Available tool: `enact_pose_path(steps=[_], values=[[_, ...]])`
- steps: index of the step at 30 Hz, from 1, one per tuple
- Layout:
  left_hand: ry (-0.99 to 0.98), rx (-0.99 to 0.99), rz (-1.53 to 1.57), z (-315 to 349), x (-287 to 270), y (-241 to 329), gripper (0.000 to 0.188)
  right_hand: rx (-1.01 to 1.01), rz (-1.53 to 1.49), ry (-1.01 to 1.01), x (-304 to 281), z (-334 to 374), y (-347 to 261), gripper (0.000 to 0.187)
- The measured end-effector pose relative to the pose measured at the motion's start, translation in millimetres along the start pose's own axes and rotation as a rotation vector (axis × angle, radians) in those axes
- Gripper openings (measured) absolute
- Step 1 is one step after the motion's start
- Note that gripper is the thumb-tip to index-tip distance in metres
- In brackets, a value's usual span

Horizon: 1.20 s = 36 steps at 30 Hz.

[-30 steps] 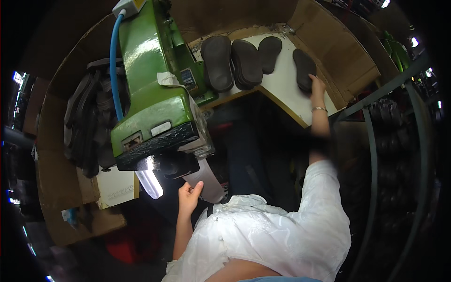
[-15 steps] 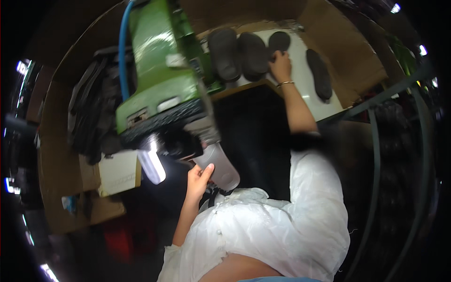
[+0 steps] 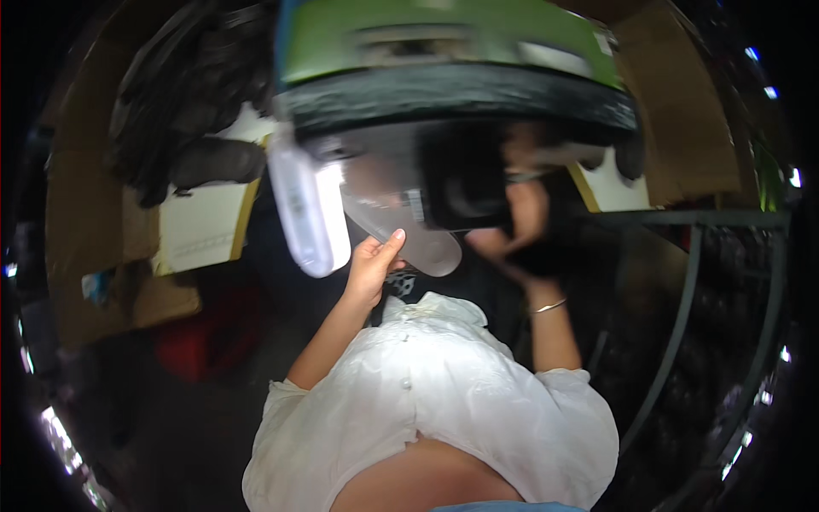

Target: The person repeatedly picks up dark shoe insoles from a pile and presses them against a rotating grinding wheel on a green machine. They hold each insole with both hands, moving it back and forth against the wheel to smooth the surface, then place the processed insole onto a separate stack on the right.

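Note:
My left hand (image 3: 375, 264) is closed on the rounded end of a pale grey, sole-shaped piece (image 3: 433, 254), thumb on top. The piece's far part runs up beneath a green machine head (image 3: 461, 43), close to a dark block-like shape I cannot make out. My right hand (image 3: 520, 226), smeared by motion, is raised beside that dark shape, to the right of the sole-shaped piece. Its fingers are too blurred to show whether they hold anything. A bright white elongated lamp (image 3: 305, 213) hangs under the machine, left of the pale piece.
Dark sole-shaped pieces (image 3: 217, 162) are heaped at the left by a white board (image 3: 198, 229). Brown cardboard walls (image 3: 682, 111) stand at both sides. A metal rail (image 3: 682, 299) runs along the right. Something red (image 3: 200, 341) sits low at the left.
My right hand has come back from the dark soles at the far right to beside the machine. My left hand still holds the pale piece. The view has shifted, so the machine looks larger and nearer.

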<state>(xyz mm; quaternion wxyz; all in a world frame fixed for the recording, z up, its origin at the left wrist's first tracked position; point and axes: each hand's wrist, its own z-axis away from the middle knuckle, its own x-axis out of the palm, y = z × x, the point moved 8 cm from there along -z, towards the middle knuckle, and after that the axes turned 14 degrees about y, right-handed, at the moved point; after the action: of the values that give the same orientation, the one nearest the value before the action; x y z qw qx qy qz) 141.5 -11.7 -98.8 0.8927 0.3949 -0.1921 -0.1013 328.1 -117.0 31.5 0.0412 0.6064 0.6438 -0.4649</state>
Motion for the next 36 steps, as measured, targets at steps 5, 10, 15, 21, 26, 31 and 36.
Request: enact_pose_path(steps=[5, 10, 15, 21, 26, 31, 36], values=[[-0.14, 0.34, -0.279, 19.4, 56.9, 13.5, 0.017, 0.139, -0.066, -0.028, 46.8, 66.9, -12.9, 0.082], [-0.198, 0.533, -0.413, 17.3, 45.9, 43.4, 0.024, -0.014, 0.189, 0.568, -17.8, 19.3, 39.0, 0.071], [0.413, 1.38, -0.846, 3.4, -18.4, 113.6, 0.032, 0.128, 0.499, 0.559, -82.5, -57.0, 131.0, 0.059], [1.047, 1.374, -1.354, -29.3, -134.0, 213.8, 0.035, 0.0, 0.163, 0.541, -37.4, -52.4, 75.4, 0.041], [0.675, 1.41, -0.994, 10.6, -92.2, 207.1, 0.034, 0.158, -0.023, 0.124, 53.2, 17.2, 57.8, 0.04], [0.365, 1.26, -0.044, 104.6, -30.7, 150.1, 0.045, -0.114, -0.284, -0.128, 87.1, 52.6, -55.3, 0.08], [-0.031, 0.873, -0.335, 87.0, 11.8, 122.2, 0.067, 0.163, -0.391, -0.204, 92.2, 67.4, -7.3, 0.055]])
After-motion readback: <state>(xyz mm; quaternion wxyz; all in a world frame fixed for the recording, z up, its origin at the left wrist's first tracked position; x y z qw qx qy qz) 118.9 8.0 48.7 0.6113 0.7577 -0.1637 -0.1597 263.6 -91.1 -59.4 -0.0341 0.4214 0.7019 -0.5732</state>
